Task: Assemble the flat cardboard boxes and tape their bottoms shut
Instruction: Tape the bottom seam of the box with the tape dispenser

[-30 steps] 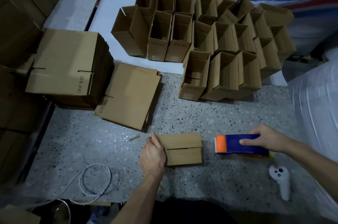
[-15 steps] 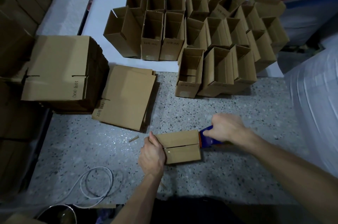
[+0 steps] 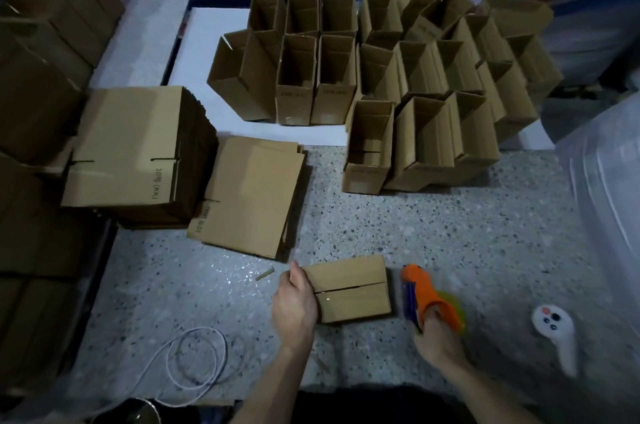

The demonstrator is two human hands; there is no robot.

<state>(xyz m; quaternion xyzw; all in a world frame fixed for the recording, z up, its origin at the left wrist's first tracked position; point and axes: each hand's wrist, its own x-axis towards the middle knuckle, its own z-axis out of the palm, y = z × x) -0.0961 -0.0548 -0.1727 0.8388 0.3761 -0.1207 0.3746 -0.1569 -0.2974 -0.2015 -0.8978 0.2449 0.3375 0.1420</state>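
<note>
On the speckled floor (image 3: 467, 243), assembled open-topped boxes (image 3: 419, 77) crowd the far side, with a stack of flat cartons (image 3: 131, 146) at left. Nearer, a small box (image 3: 349, 288) lies with its closed flap seam facing up. The left hand (image 3: 294, 306) grips its left end. The right hand (image 3: 436, 340) clasps an orange tape dispenser (image 3: 424, 292) just beside its right edge.

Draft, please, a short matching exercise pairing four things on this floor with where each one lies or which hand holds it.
Things:
1 box being taped
2 tape dispenser
3 white controller
4 white cable

States:
a coiled at the near left
b gripped by the right hand
c lying alone at the far right
d held by the left hand, seam up

Pairs: 1-d; 2-b; 3-c; 4-a
</note>
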